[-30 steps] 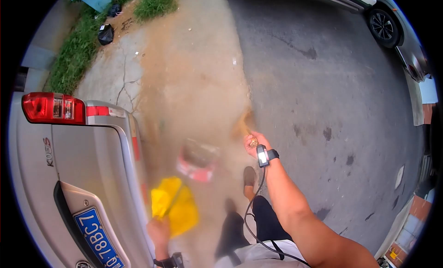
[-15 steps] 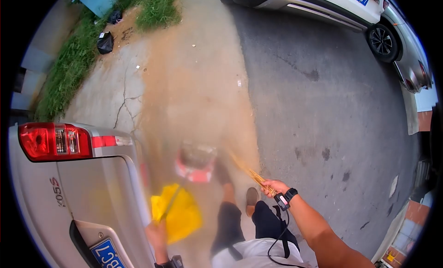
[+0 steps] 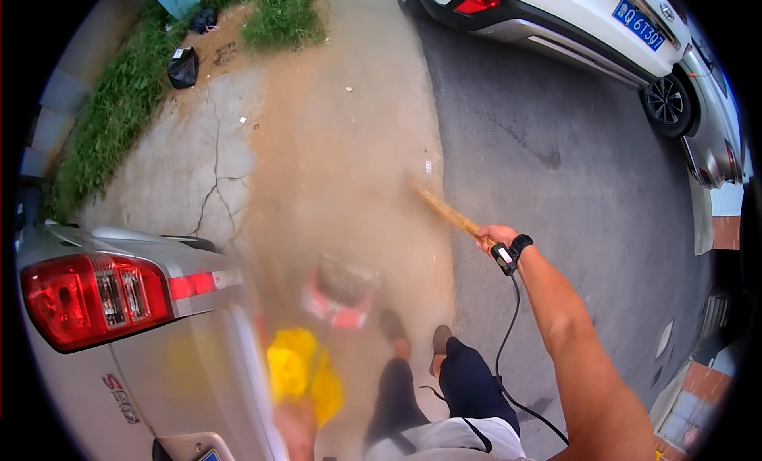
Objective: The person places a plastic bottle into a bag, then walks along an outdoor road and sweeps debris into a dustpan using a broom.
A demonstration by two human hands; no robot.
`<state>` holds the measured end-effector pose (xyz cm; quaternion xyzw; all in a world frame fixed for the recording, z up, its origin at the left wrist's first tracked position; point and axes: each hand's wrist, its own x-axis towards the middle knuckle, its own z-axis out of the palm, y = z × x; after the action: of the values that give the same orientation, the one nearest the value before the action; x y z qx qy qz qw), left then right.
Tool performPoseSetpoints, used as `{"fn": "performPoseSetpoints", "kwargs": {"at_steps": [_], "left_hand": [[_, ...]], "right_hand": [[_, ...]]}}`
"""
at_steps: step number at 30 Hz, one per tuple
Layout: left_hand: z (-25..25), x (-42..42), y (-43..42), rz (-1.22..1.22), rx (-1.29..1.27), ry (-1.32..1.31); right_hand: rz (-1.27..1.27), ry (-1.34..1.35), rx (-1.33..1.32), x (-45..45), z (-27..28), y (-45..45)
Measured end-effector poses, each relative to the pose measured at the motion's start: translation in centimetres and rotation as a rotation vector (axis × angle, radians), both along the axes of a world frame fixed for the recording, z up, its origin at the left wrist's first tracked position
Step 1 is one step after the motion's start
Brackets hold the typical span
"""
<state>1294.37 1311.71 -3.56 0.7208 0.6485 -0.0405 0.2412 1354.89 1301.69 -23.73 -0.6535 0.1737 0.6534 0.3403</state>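
Note:
My right hand (image 3: 494, 237) is closed around one end of a bundle of thin tan sticks (image 3: 451, 212), stretched forward above the seam between concrete and asphalt. The bundle's far end is blurred. A black band with a small device and a cable is on that wrist. At the lower left, beside the silver vehicle, my left hand (image 3: 296, 425) grips a crumpled yellow bag-like thing (image 3: 294, 366); haze blurs its fingers. On the ground ahead of my feet, between the hands, is a blurred red and white box (image 3: 341, 293) with a greyish top.
A silver vehicle's rear (image 3: 175, 366) stands close on my left. A white car (image 3: 548, 16) is parked ahead to the right, with a silver car (image 3: 714, 135) by it. Black bags (image 3: 183, 69) lie near grass (image 3: 103, 131). Cracked concrete (image 3: 175, 167) meets dark asphalt (image 3: 571, 215).
My right hand has moved forward and slightly right with the sticks. My left hand and the yellow thing have shifted lower in view. The camera view has also tilted and shifted a little.

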Motion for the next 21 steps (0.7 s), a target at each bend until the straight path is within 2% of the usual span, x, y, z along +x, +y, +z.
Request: {"fn": "performPoseSetpoints", "kwargs": {"at_steps": [3,7,11,15,19,21], "left_hand": [[0.2,3.0,1.9,-0.043,-0.034,0.044],[0.5,9.6,4.8,-0.101,-0.023,0.085],[0.0,17.7,8.2,-0.149,-0.064,0.115],[-0.6,26.3,10.2,-0.227,-0.087,0.124],[-1.1,33.5,12.0,-0.196,-0.105,0.168],[-1.2,36.4,12.8,-0.166,-0.111,0.166]], "right_hand": [[-0.006,-0.037,0.125,1.6,2.8,1.0],[0.232,-0.164,0.203,4.5,6.7,2.3],[0.371,-0.316,0.202,9.6,6.0,6.9],[0.364,-0.419,0.206,15.1,1.9,12.9],[0.264,-0.357,0.192,17.2,-6.5,14.1],[0.507,-0.486,0.128,14.3,-10.8,11.5]]}}
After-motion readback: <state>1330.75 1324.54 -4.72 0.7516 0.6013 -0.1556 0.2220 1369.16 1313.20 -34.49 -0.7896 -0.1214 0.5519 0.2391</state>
